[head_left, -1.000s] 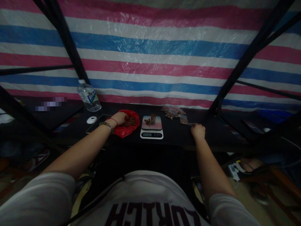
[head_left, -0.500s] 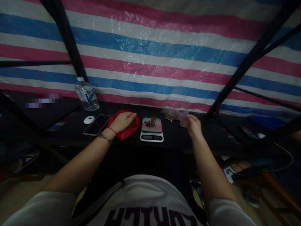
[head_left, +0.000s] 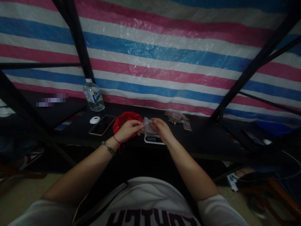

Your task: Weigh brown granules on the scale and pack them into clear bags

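Note:
My left hand [head_left: 129, 130] pinches one edge of a small clear plastic bag [head_left: 145, 125], its fingers closed. From the other side, my right hand [head_left: 162, 128] also has its fingers closed on the bag. The bag is in front of the white digital kitchen scale [head_left: 151, 139], whose plate is mostly covered by the bag and my right hand. What lies on the plate is hidden. Behind my left hand, a red plastic bag [head_left: 117, 121] lies open with small brown pieces inside. Several filled clear sachets [head_left: 175, 117] lie beyond my right hand, one [head_left: 187, 126] slightly apart.
A phone [head_left: 102, 125] and a white rounded case [head_left: 94, 120] lie left of the red bag. A clear plastic bottle [head_left: 94, 96] stands behind them. Black metal posts [head_left: 81, 47] rise before a striped plastic sheet [head_left: 152, 56] at the table's back.
My left hand has left the red bag and moved right. My right hand has come left from beside the sachets to the scale. Both hands now grip the clear bag.

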Demonstrator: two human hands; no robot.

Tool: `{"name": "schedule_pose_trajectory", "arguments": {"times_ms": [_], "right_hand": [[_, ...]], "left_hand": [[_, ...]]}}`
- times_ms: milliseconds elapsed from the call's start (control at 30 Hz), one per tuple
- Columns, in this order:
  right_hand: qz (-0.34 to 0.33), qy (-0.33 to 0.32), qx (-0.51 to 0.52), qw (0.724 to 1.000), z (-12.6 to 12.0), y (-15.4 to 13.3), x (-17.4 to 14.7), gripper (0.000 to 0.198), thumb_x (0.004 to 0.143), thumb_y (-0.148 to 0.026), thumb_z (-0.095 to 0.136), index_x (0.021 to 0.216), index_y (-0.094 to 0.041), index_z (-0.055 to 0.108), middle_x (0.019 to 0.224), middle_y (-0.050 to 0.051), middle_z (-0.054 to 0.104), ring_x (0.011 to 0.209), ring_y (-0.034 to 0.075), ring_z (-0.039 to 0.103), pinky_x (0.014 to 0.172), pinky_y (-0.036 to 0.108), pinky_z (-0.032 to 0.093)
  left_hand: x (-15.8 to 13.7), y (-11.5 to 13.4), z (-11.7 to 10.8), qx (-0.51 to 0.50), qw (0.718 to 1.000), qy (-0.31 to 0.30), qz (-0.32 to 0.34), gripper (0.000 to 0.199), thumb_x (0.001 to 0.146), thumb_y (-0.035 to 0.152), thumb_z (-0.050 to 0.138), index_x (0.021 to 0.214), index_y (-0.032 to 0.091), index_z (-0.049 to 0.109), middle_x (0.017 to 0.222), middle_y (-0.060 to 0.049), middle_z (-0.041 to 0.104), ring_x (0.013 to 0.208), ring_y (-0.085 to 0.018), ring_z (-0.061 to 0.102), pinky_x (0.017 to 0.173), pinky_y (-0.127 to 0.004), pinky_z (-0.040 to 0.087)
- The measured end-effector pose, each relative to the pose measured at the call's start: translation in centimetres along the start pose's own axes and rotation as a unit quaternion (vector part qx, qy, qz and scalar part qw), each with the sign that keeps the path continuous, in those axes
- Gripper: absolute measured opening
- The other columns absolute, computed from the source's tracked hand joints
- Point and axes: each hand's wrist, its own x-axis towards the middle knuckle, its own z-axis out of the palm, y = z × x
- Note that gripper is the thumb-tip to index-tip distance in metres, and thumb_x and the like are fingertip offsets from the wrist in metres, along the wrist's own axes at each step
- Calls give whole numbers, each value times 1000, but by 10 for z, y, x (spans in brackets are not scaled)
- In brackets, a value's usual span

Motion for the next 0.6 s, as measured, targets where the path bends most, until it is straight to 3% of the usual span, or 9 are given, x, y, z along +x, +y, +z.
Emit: {"name": "schedule_pose_trajectory", "arguments": {"times_ms": [67,133,267,367,500,600], "right_hand": [[-107,108,-96,984,-5,1,-6,31,82,-42,51,103,-22,61,102,5,64,93,19,58,81,33,48],[-182,137,-182,957,-9,0,-15,27,83,-37,51,101,-21,62,103,7,62,94,19,57,82,33,47],[-183,-9,-242,953,-4,-5,-31,27,81,-33,58,106,-22,64,100,6,64,84,18,60,75,31,49],[-169,-89,-265,945,5,-2,-36,37,77,-31,64,113,-23,64,106,6,66,89,19,61,80,34,49],[-148,-117,-270,944,9,6,-31,31,79,-28,62,109,-21,66,100,6,69,86,20,63,81,35,50],[-140,-101,-246,954,7,-1,-30,29,80,-27,61,108,-21,66,100,6,69,86,20,64,79,35,50]], "left_hand": [[1,-7,1,-24,998,46,-21,28,74,41,64,81,14,61,61,0,62,54,-10,57,50,-20,43],[1,-12,7,-63,993,84,-46,29,73,40,66,85,15,59,69,-2,65,60,-12,62,52,-20,46],[-2,-15,23,-101,989,67,-89,26,75,38,64,87,16,57,80,-4,68,71,-14,67,58,-22,51],[-6,-16,31,-67,994,21,-82,23,77,38,62,84,16,61,79,-4,69,70,-14,66,61,-23,53],[-8,-18,33,-21,999,-8,-49,21,77,36,62,80,15,63,73,-3,67,63,-12,63,57,-22,51],[-7,-20,32,-26,999,-7,-25,22,76,36,63,81,15,65,70,-2,67,61,-12,62,56,-22,50]]}}
